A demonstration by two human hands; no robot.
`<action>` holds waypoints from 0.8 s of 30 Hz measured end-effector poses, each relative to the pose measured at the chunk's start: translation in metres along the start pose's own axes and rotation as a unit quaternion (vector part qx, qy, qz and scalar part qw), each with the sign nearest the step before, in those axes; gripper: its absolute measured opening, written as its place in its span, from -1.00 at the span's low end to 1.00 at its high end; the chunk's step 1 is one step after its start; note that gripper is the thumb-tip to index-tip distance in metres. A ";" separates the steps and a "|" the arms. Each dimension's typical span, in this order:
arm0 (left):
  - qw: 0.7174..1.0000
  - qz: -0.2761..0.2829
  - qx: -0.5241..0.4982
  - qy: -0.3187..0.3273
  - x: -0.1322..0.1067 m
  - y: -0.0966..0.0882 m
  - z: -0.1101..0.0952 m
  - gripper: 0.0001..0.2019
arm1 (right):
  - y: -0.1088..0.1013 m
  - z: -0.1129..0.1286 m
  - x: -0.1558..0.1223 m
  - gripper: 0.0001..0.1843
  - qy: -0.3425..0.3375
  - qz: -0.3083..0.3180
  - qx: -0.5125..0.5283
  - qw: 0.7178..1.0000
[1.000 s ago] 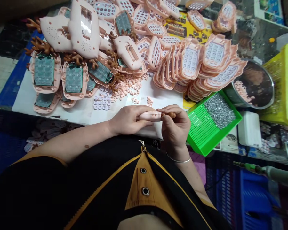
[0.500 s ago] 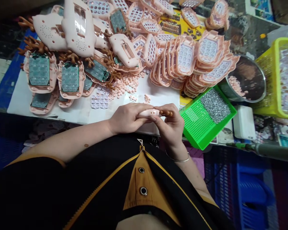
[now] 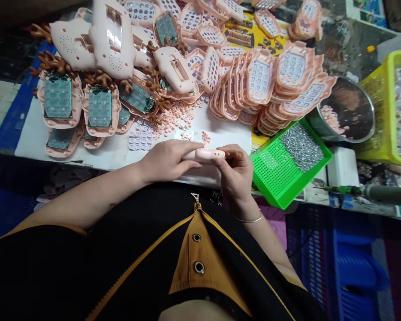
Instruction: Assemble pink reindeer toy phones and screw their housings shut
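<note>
Between my hands, edge-on at the front of the table, is a pink toy phone casing [image 3: 203,155] with two small holes in its side. My left hand [image 3: 169,160] grips its left end, thumb below and fingers above. At the other end my right hand [image 3: 236,171] holds it by the brown antler part [image 3: 233,154], thumb pressed near the holes. Its flat faces are hidden from view. Just beyond lie small peach-coloured pieces [image 3: 205,137] and a sheet of pale lilac keys [image 3: 141,133].
Casings with green circuit boards [image 3: 58,101] are piled at left. Stacked pink front shells [image 3: 260,84] stand at centre right. A green basket [image 3: 274,187] holds screws [image 3: 302,146]. Further right are a metal bowl [image 3: 366,104], a yellow basket [image 3: 376,138] and an electric screwdriver [image 3: 381,195].
My left hand has shifted slightly left along the casing and its fingers have loosened a little, so more of the pink edge shows. My right hand keeps its hold.
</note>
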State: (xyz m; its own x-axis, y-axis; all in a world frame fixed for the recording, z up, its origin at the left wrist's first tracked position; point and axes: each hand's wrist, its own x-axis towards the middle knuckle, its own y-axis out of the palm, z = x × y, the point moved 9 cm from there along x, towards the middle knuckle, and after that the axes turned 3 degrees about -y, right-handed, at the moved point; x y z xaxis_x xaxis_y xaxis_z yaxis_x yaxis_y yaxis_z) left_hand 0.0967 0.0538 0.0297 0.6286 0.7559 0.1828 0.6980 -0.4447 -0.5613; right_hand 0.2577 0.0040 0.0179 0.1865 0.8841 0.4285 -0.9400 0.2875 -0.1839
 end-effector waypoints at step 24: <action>0.740 -0.052 -0.597 -0.307 0.020 0.039 0.002 -0.64 | 0.006 0.023 -0.019 -0.64 0.098 0.213 -0.071 0.970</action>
State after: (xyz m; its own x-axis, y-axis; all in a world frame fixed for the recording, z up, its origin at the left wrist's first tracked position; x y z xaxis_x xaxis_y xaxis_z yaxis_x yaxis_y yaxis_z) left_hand 0.1355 0.0533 0.0098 0.5312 0.7293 -0.4313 0.7678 -0.1991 0.6090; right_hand 0.2416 -0.0196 0.0285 -0.1454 0.9829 0.1126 -0.8978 -0.0833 -0.4324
